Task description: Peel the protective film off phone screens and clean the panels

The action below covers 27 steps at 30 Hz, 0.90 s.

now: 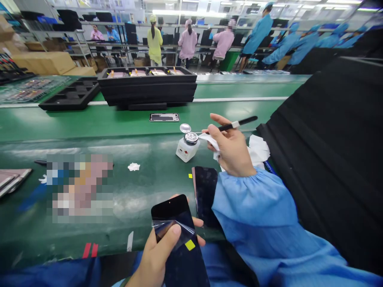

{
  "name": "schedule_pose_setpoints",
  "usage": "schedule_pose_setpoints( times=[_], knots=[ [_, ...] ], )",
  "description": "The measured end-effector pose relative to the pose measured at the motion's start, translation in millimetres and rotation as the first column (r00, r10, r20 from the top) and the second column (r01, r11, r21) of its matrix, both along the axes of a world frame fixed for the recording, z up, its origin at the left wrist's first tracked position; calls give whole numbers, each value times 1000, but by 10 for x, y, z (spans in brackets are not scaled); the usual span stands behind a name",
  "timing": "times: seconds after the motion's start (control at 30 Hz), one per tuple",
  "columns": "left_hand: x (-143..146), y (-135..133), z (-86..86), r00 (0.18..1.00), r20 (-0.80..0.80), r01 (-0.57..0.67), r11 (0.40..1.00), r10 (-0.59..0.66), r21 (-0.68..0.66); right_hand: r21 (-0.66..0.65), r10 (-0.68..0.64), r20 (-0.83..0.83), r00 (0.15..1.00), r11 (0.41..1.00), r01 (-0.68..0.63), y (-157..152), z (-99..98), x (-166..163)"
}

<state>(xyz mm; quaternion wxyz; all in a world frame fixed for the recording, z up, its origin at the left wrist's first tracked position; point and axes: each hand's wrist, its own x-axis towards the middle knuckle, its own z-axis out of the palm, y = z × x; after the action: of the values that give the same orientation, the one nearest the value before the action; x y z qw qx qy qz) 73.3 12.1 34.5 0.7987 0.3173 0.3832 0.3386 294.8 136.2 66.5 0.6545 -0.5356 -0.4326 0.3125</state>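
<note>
My left hand (pixel 160 255) is closed around a black phone screen panel (pixel 176 239) low in the view, thumb pressing a clear protective film with a yellow tab (pixel 189 244) onto it. My right hand (pixel 231 149) is closed on a black pen-like tool (pixel 237 124) and a folded white wipe (pixel 209 140), held against the metal top of a small white dispenser bottle (pixel 187 147). A second dark screen panel (pixel 206 195) lies on the green bench under my right sleeve.
A stack of black trays (pixel 148 85) holding parts and a lower empty tray (pixel 70 95) stand on the green conveyor (pixel 119 119), with a phone frame (pixel 164 117) before them. White wipes (pixel 259 149) lie right; black cloth (pixel 329 139) covers the right side. Workers stand behind.
</note>
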Motion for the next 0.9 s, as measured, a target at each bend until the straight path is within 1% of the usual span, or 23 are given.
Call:
schedule_pose_setpoints(
  times=[0.1,0.23,0.33,0.43,0.47,0.5,0.57,0.6,0.63,0.67,0.7,0.73,0.77,0.8,0.83,0.87,0.9],
  knots=[
    [-3,13,17,998,13,-55,998,56,-29,19,-15,169,985,1000,12,185,-4,43],
    [-10,16,25,991,66,-112,992,116,-62,39,-9,256,967,999,-1,239,-77,15],
    [-15,16,23,986,69,-144,988,148,-63,69,-53,292,955,997,34,190,-56,19],
    [-31,23,48,982,50,-178,981,182,-76,125,-132,342,930,988,94,9,52,58],
    [-39,28,65,980,50,-188,979,193,-83,144,-182,384,905,980,136,-88,91,79],
    [-49,35,85,978,45,-200,976,204,-89,159,-240,446,862,969,187,-201,120,106],
    [-71,55,126,970,7,-241,968,242,-75,161,-330,602,727,942,295,-455,122,186],
    [-83,66,143,963,-23,-268,962,267,-48,137,-332,682,652,933,332,-584,84,244],
    [-97,76,154,955,-55,-293,956,292,-2,91,-306,741,598,928,362,-707,17,313],
    [-111,85,157,945,-83,-312,948,316,62,23,-258,775,577,924,382,-819,-75,393],
    [-128,93,153,936,-106,-320,937,336,141,-57,-206,789,579,914,402,-915,-186,476],
    [-145,98,142,929,-126,-314,921,348,232,-128,-174,788,591,892,434,-995,-306,558],
    [-165,102,124,921,-152,-294,897,358,332,-207,-134,781,610,866,455,-1058,-421,628],
    [-185,106,101,911,-179,-261,857,370,445,-258,-131,762,634,836,484,-1107,-520,679],
    [-206,109,77,900,-204,-214,797,386,565,-288,-141,742,655,815,502,-1143,-593,705],
    [-227,114,53,884,-223,-157,709,412,687,-305,-156,723,673,802,514,-1171,-633,701],
    [-246,121,33,866,-237,-84,595,441,800,-301,-193,698,689,795,527,-1192,-638,668]
  ],
)
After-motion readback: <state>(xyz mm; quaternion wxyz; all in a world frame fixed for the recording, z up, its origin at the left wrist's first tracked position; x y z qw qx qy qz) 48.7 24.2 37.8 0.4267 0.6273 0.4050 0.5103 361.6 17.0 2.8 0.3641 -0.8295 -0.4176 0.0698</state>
